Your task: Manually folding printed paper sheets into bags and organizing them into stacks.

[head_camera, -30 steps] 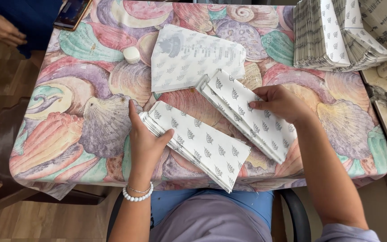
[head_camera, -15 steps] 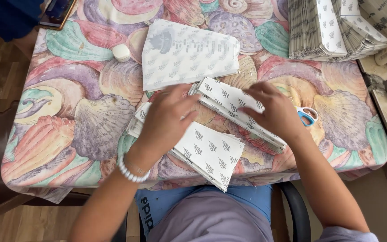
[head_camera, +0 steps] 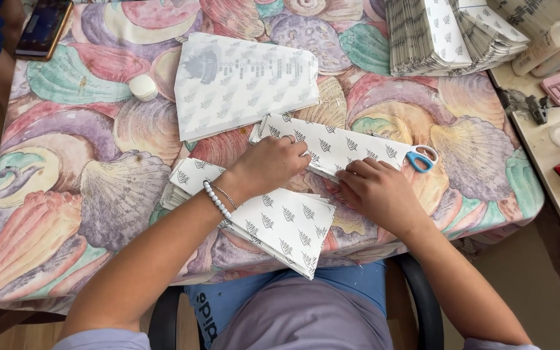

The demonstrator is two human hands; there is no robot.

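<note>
Both hands, left hand (head_camera: 273, 163) and right hand (head_camera: 374, 191), press the folded paper strip (head_camera: 341, 146) flat near the desk's front edge; creasing unfinished.

Both forearms reach forward and angle inward, so the hands sit close together. The left hand (head_camera: 273, 165) lies palm down with fingers curled and pressing. Just beside it, the right hand (head_camera: 374, 191) rests flat, knuckles up, fingers bent.

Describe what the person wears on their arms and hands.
Both arms are bare up to short pale lilac sleeves. The left wrist carries a white bead bracelet and, beside it, a thin chain bracelet. The left hand and right hand wear no gloves.
</note>
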